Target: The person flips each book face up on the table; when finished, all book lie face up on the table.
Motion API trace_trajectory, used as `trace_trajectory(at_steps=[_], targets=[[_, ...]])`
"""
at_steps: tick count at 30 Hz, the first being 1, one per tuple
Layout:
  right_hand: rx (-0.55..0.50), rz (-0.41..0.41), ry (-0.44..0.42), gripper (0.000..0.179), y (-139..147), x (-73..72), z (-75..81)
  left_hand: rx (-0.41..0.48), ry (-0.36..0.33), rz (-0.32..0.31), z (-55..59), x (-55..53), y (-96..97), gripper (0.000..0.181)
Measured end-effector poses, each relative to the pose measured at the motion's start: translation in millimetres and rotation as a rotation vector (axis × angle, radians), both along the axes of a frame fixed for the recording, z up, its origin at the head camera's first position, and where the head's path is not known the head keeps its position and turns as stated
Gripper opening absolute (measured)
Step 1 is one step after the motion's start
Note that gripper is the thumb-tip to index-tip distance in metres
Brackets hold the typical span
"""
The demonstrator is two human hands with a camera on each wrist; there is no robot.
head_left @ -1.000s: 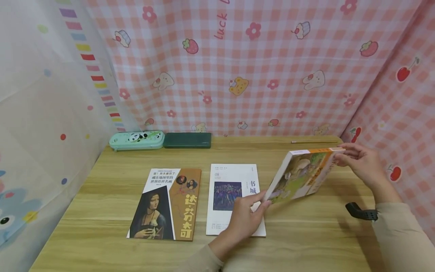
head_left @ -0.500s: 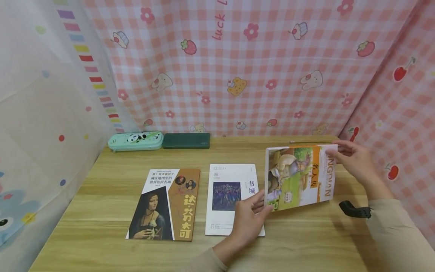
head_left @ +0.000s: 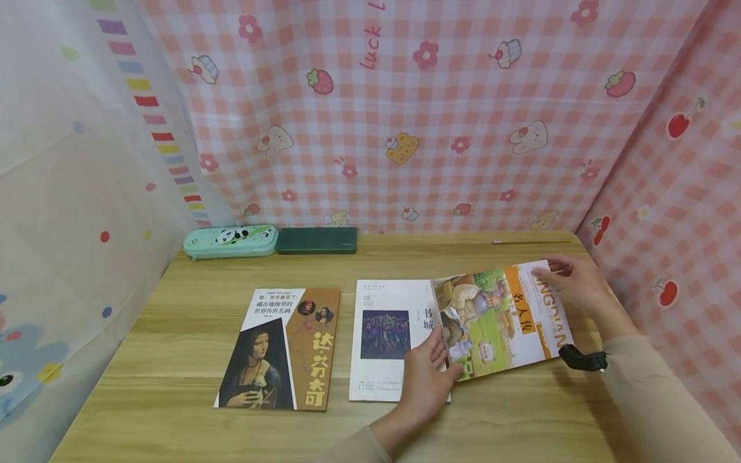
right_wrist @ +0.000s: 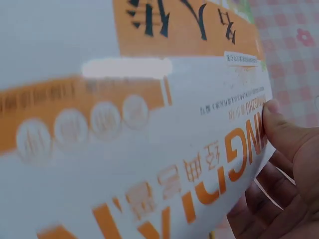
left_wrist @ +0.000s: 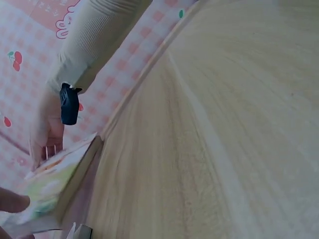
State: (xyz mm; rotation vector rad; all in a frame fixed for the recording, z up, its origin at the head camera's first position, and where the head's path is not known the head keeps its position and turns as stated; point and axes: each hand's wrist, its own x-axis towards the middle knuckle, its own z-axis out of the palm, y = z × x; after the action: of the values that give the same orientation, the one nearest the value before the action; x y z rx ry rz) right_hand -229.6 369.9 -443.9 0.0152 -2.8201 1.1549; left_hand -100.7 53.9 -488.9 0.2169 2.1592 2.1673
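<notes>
Both hands hold a paperback book [head_left: 489, 325] with an orange and white band and an illustrated green cover; its title runs sideways. My left hand [head_left: 427, 381] pinches the near left corner, thumb on the cover. My right hand [head_left: 573, 292] grips the far right corner, its thumb [right_wrist: 284, 132] on the cover and fingers behind. In the left wrist view the book [left_wrist: 60, 184] is tilted above the table. Its left edge overlaps the right side of a white magazine [head_left: 382, 379] lying flat; whether they touch I cannot tell.
Left of the magazine lies a brown and white art book [head_left: 278, 350]. Along the back edge of the wooden table [head_left: 173, 360] are a mint panda pencil case [head_left: 231, 240], a dark green flat case [head_left: 317, 240] and a thin pencil [head_left: 529, 242]. Patterned cloth hangs behind.
The book has turned from steeply tilted to nearly flat, its cover now facing up. It has come lower and nearer, and the right hand has moved left and down with it.
</notes>
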Motion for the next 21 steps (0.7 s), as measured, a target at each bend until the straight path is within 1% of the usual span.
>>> trace_trajectory(at_steps=[3, 5, 7, 9, 12, 13, 15, 18, 21], targets=[[-0.003, 0.015, -0.038, 0.059, -2.9, -2.8, -10.1, 0.005, -0.065, -0.03, -2.4, 0.9, 1.0, 0.079], [0.0, 0.032, -0.07, 0.059, -3.6, -3.9, -17.5, 0.002, -0.1, -0.047, -3.0, 2.3, 1.5, 0.078], [-0.005, 0.062, -0.119, 0.061, -3.1, -3.7, -24.6, -0.016, -0.135, -0.052, -1.6, 4.0, 1.8, 0.076], [-0.029, 0.092, -0.176, 0.064, -1.9, -2.6, -30.6, -0.052, -0.149, -0.044, 1.6, 4.9, 1.5, 0.074], [-0.033, 0.117, -0.216, 0.067, 1.9, 1.5, -35.6, -0.113, -0.134, -0.04, 7.2, 3.2, -0.6, 0.074], [-0.028, 0.122, -0.209, 0.067, 3.4, 3.4, -36.0, -0.132, -0.12, -0.039, 8.8, 1.2, -1.7, 0.074], [0.017, 0.126, -0.175, 0.067, 6.6, 7.4, -35.4, -0.176, -0.076, -0.035, 10.9, -4.6, -4.8, 0.072], [0.076, 0.136, -0.142, 0.066, 12.1, 14.4, -33.3, -0.21, -0.02, -0.021, 12.7, -18.5, -10.3, 0.069], [0.093, 0.137, -0.157, 0.064, 16.3, 21.8, -32.7, -0.242, 0.034, -0.01, 13.5, -34.6, -16.5, 0.059]])
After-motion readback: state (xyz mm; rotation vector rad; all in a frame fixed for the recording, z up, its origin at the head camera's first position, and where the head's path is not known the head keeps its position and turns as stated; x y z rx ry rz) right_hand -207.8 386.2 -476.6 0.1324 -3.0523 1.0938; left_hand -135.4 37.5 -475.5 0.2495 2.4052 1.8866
